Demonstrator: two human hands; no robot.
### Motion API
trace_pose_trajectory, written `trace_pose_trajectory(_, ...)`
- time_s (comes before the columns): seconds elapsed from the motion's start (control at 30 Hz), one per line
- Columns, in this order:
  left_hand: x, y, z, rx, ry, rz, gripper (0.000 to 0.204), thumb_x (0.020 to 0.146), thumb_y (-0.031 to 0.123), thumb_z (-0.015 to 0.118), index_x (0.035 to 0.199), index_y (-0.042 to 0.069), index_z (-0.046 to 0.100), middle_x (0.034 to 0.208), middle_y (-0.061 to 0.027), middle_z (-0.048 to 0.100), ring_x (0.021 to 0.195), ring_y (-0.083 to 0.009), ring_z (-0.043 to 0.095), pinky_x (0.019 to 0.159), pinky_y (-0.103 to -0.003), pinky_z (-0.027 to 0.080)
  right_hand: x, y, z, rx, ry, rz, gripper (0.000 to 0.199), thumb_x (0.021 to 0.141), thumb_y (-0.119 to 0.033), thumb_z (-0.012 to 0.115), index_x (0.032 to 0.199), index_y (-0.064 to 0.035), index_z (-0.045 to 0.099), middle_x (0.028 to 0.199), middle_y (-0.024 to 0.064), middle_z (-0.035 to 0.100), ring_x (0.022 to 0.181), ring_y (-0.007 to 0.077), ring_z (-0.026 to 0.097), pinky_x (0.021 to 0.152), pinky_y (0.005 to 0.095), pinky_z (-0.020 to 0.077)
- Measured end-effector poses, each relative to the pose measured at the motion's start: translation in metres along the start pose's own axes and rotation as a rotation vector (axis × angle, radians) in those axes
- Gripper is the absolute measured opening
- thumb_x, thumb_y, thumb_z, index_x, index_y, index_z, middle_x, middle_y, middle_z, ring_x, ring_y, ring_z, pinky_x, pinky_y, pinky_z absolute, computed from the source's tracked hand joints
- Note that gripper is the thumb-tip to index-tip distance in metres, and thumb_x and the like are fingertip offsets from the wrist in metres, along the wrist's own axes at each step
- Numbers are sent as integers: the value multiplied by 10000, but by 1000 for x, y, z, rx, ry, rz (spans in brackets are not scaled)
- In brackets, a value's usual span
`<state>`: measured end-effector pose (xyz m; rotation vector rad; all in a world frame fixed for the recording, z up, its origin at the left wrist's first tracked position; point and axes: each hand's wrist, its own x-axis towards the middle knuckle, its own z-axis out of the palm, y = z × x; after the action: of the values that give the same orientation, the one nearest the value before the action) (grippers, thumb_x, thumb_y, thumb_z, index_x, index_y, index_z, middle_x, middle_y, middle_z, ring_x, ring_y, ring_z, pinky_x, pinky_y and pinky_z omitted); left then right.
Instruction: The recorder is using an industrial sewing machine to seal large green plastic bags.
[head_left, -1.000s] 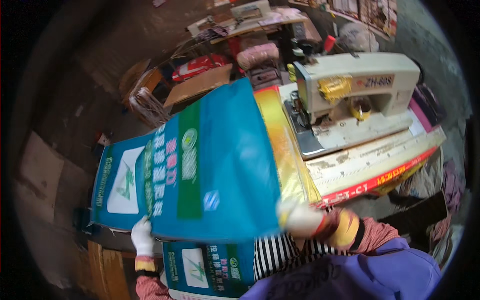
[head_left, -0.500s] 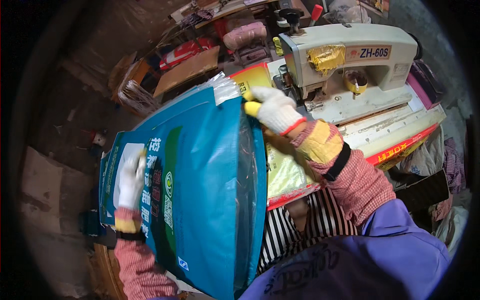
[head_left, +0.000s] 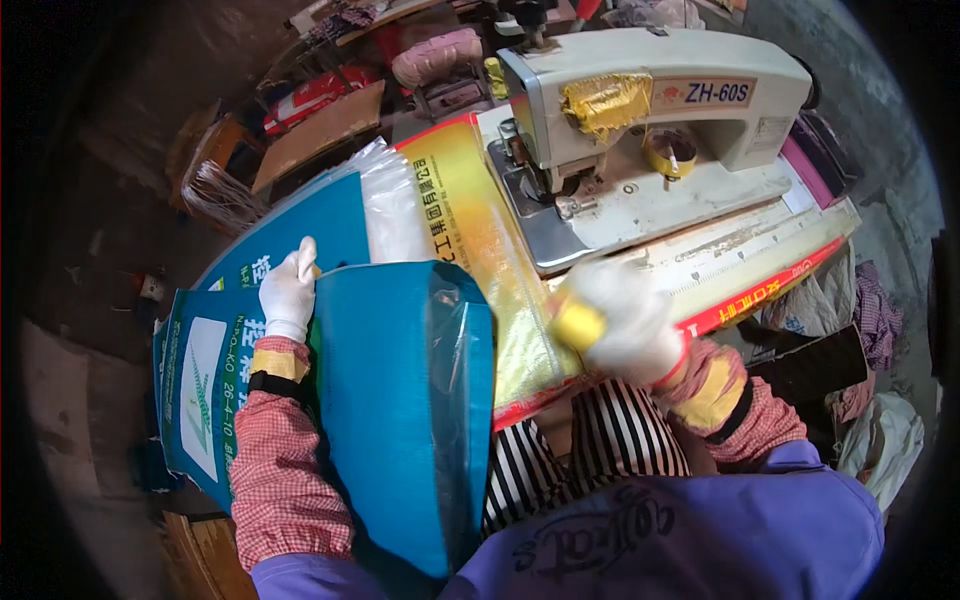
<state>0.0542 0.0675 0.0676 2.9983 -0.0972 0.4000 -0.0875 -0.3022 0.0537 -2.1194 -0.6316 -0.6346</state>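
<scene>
Just folded the blue sack (head_left: 400, 400) over left of the sewing machine (head_left: 650, 120); left hand (head_left: 288, 290) fingers pin it flat, right hand (head_left: 625, 320) too blurred to tell.

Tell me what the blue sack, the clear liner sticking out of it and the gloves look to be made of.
Blue sack: apparently woven plastic with a glossy printed face; it creases stiffly.
Clear liner: thin plastic film, translucent and crinkled.
Gloves on the left hand and right hand: probably white knitted cotton, matte; the right one is blurred.
</scene>
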Motion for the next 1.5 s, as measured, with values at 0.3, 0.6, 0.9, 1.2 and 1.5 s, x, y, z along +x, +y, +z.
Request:
trace_pose_trajectory(0.3,-7,94,5,-46,129,133,366,941,449,416,861,154,616,747,-175,633,747,-401,616,658,-508,472,11,-13,160,-120,-509,136,127,796,-105,654,879,-8,657,814,110,639,707,234,626,651,345,502)
trace_pose_trajectory(0.6,-205,51,-83,-277,544,377,199,830,85,649,990,-34,644,1034,-180,650,980,-323,627,884,-374,474,36,-29,92,82,-958,-81,219,872,-185,603,891,22,674,851,98,677,747,187,648,705,348,519)
trace_pose_trajectory(0.9,-457,25,-28,-1322,414,-990,557,1017,396,414,1338,-59,412,1249,-146,532,1102,-205,526,966,-347,414,65,-32,-22,146,-367,48,359,916,-318,610,1130,-31,639,1058,67,660,956,140,616,832,266,468)
trace_pose_trajectory(1.2,-453,40,-6,-1202,401,-981,332,960,244,546,1207,23,537,1082,-85,618,944,-162,579,839,-310,468,6,22,88,-143,-581,177,359,887,-276,588,1242,-231,620,1027,146,654,895,298,645,804,382,506)
trace_pose_trajectory(1.5,-494,58,33,-925,132,-1059,430,1014,343,427,1245,-4,531,1145,-144,612,1010,-208,568,883,-338,464,-33,-4,76,-474,-559,-74,578,853,-430,624,1349,-153,515,993,193,609,926,354,596,833,424,478)
